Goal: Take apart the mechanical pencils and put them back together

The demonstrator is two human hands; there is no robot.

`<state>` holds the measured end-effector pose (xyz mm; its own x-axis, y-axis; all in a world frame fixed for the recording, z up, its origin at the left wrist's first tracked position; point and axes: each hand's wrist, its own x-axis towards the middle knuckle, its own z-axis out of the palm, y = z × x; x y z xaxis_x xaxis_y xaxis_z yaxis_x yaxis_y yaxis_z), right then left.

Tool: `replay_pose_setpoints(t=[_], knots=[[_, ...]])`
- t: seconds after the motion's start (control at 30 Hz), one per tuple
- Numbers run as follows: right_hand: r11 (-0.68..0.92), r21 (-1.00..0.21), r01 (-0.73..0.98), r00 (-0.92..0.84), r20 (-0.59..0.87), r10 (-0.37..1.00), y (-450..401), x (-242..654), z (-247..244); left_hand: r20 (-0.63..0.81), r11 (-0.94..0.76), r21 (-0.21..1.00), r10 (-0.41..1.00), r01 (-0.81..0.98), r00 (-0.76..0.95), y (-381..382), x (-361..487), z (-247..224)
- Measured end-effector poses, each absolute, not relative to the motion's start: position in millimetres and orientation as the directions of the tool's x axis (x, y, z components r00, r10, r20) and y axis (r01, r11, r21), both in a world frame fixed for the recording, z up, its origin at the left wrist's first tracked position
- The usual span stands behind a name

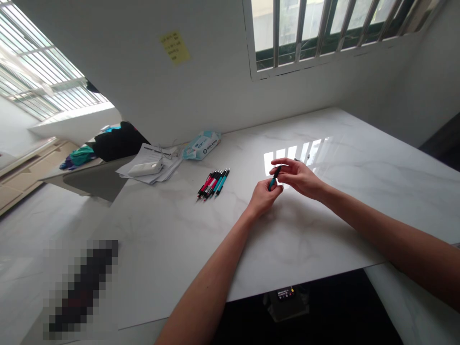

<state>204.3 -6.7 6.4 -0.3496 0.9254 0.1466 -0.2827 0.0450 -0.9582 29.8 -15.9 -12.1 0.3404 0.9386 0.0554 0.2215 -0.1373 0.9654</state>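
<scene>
With twelve o'clock pointing straight away from the person, a small lit screen shows at six, below the near edge of the desk. Above it the left hand pinches a pen by its teal barrel, the thumb folded over. The pen is tilted, its long axis running from about seven o'clock to one, with the black end uppermost. The right hand sits at three o'clock from the pen, its fingers parted and curved about that black end; whether they touch it I cannot tell. So the pen lies between the two hands, its lower part inside the left, its upper part facing the right. The pile of pens lies well apart, between nine and ten o'clock from the left hand, which is the nearer of the two; its pens also point roughly seven to one. Farther off, toward ten, are papers and the wipes.
</scene>
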Motion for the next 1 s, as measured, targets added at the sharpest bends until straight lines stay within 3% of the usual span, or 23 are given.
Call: replay_pose_setpoints(t=[0.2, 0.63, 0.8, 1.0], knots=[[0.135, -0.977, -0.164, -0.295, 0.179, 0.938, -6.0, 203.9, 6.0, 0.052, -0.146, 0.958, 0.935, 0.246, 0.350, -16.1, 28.3, -13.2], [0.149, -0.973, -0.178, -0.344, 0.204, 0.917, -9.1, 202.9, 10.5, 0.034, -0.123, 0.961, 0.941, 0.247, 0.338, -16.6, 29.0, -13.0], [0.188, -0.973, -0.130, -0.260, 0.217, 0.941, -10.5, 201.2, 14.0, 0.024, -0.094, 0.976, 0.943, 0.197, 0.332, -17.3, 29.9, -12.0], [0.163, -0.968, -0.193, -0.242, 0.208, 0.948, -10.8, 201.5, 16.6, 0.004, -0.063, 0.985, 0.939, 0.161, 0.345, -17.9, 29.9, -11.7]])
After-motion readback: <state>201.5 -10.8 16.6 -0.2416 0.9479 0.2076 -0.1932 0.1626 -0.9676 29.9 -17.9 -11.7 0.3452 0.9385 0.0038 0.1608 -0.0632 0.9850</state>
